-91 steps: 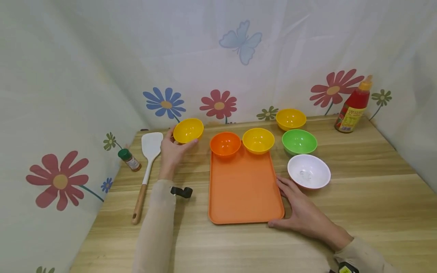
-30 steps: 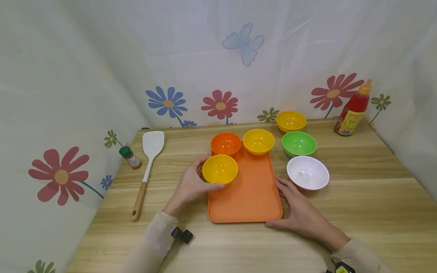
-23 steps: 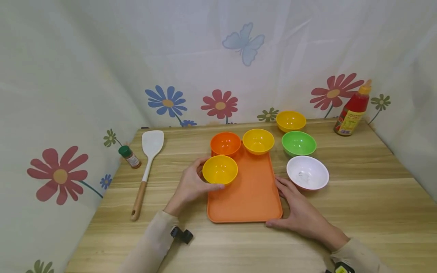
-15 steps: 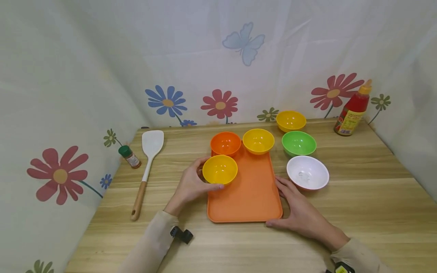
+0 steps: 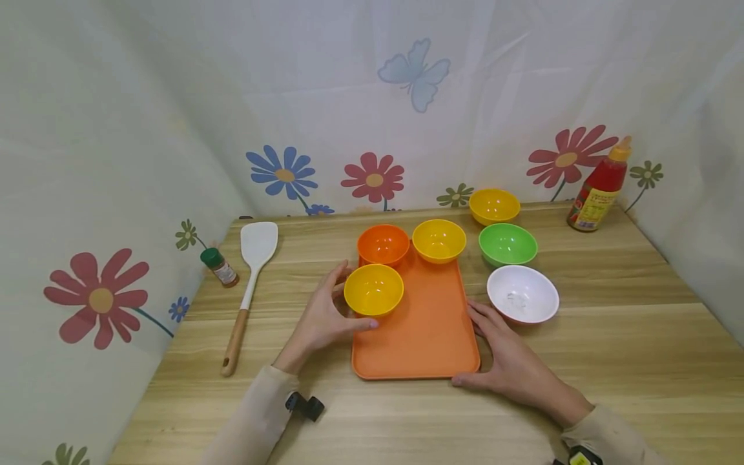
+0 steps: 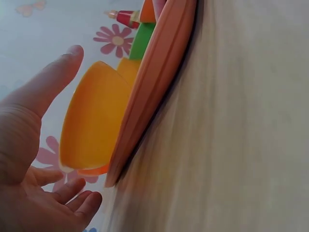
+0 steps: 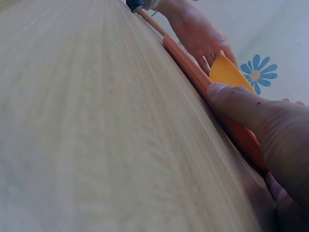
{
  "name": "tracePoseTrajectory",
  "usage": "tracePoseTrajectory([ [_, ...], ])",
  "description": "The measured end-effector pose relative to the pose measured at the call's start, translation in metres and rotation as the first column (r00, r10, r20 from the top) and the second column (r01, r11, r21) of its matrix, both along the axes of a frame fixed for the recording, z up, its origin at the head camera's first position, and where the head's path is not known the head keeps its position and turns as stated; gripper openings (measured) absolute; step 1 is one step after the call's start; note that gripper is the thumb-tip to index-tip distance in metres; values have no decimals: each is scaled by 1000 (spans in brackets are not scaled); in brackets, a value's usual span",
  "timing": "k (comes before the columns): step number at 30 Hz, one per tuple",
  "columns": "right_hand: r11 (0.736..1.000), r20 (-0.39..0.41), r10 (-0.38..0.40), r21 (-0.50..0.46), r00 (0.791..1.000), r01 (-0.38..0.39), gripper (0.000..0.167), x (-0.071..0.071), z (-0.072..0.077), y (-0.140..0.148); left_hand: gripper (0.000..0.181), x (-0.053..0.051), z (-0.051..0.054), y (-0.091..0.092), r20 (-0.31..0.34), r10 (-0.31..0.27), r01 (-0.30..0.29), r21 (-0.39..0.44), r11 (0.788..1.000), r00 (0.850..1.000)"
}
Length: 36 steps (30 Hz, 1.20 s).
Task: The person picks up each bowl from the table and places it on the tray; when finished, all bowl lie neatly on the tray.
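Note:
A yellow bowl (image 5: 374, 290) stands on the left part of the orange tray (image 5: 427, 345), just in front of an orange bowl (image 5: 383, 247). Around its left side is my left hand (image 5: 322, 318), thumb and fingers spread; the left wrist view shows a gap between the thumb and the bowl (image 6: 96, 116). My right hand (image 5: 517, 365) grips the tray's front right corner, thumb at the front edge and fingertips along the right edge. In the right wrist view the thumb lies on the tray's rim (image 7: 193, 72), with the fingers mostly hidden. Another yellow bowl (image 5: 438, 241) sits at the tray's back right.
Right of the tray are a white bowl (image 5: 523, 294), a green bowl (image 5: 508, 245) and a yellow bowl (image 5: 494, 206). A red sauce bottle (image 5: 595, 190) stands at the back right. On the left lie a white spatula (image 5: 254, 271) and a green-capped jar (image 5: 220, 267).
The yellow bowl has moved right and forward from behind the tray's left side onto the tray with my left hand. That hand has since loosened from it. My right hand has stayed at the corner.

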State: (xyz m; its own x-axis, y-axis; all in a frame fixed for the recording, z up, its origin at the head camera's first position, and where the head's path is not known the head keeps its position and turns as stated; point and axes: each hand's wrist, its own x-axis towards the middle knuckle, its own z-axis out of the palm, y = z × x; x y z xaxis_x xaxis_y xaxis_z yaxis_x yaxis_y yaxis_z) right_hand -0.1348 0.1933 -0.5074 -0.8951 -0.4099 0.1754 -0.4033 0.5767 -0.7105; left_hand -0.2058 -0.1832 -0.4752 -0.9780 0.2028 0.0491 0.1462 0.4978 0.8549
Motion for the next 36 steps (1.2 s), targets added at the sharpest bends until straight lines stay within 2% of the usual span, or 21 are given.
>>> tracePoseTrajectory([
  [4, 1000, 2, 5, -3, 1000, -5, 129, 0, 0, -1, 130, 9, 2, -6, -2, 41, -41, 9, 999, 999],
  [8, 1000, 6, 0, -6, 1000, 0, 130, 0, 0, 0, 128, 17, 1, -11, -16, 52, -51, 33, 998, 999],
  [17, 1000, 16, 2, 6, 1000, -2, 130, 1, 1, -1, 125, 42, -1, -19, -24, 43, -41, 55, 998, 999],
  [23, 1000, 14, 1, 3, 1000, -1, 130, 1, 2, -1, 127, 55, -9, -21, 14, 13, -14, 68, 998, 1000],
  [26, 1000, 24, -5, 10, 1000, 5, 133, 0, 2, 0, 127, 59, -15, -20, -5, 3, -3, 34, 999, 1000],
  [32, 1000, 40, -10, 18, 999, 9, 134, -1, 1, 0, 131, 64, -24, -20, -98, -26, 13, -134, 991, 995],
  [36, 1000, 34, -7, 24, 999, 7, 134, 0, 1, -1, 126, 65, -27, -20, -146, -71, 46, -170, 984, 987],
])
